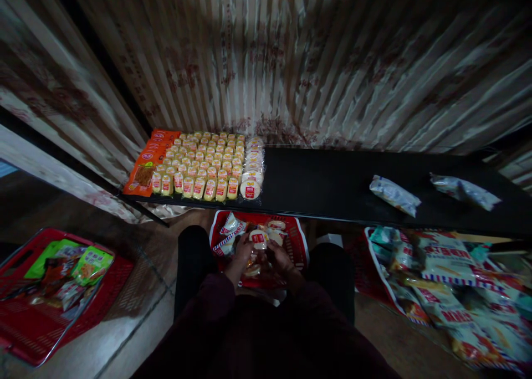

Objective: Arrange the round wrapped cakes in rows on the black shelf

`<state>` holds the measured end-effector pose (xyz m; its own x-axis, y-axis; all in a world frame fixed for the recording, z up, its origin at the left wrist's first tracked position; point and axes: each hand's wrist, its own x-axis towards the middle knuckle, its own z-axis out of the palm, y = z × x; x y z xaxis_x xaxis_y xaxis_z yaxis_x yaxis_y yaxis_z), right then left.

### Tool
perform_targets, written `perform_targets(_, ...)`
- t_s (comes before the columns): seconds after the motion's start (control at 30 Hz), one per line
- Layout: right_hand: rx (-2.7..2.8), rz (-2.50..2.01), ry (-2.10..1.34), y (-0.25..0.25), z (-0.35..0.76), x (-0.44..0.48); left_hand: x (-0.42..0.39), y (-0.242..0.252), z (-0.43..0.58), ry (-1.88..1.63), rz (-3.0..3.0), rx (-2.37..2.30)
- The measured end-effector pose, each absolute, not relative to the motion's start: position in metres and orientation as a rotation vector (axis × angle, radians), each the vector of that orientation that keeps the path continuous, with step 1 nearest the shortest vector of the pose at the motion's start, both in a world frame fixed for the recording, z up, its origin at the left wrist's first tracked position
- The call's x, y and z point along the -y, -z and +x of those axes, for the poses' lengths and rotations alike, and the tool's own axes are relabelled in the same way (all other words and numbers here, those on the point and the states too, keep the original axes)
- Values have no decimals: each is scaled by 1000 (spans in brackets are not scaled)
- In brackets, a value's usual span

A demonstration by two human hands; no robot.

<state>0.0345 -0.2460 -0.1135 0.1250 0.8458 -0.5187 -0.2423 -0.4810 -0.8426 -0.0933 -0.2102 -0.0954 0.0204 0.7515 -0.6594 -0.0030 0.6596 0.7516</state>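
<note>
- Far left on the floor there's a red basket [25, 329] with a green pack [92, 262] and some darker packets in it, well apart from both hands.
- Up on the black table [324, 185], left end: a stack of orange packs [149, 163], then neat rows of small yellow packs [203, 165], then a column of round packs [252, 168] just beside them.
- Left grip [243, 251] is down low between the knees, fingers curled onto the left edge of a round snack pack [258, 237].
- That snack pack sits between the two hands, just above them in the view, over the middle basket [301, 240]. It's a pale disc in clear wrap with a red label, same look as the column on the table.
- Right grip [280, 257] is clasped on the lower right side of it, so both hands have it.
- The middle basket is red and holds more wrapped snacks, though it's too dim to make out details.
- Further right on the table lie two silvery packs [394, 195], apart from each other.
- Below them there's a pile of packets [449, 273] with red and blue print.
</note>
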Motion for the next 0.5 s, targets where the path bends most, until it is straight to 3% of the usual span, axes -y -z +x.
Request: perform_targets(0.5, 439, -1469, -1616, 96, 39, 251, 214, 91, -98, -701, 599, -1431)
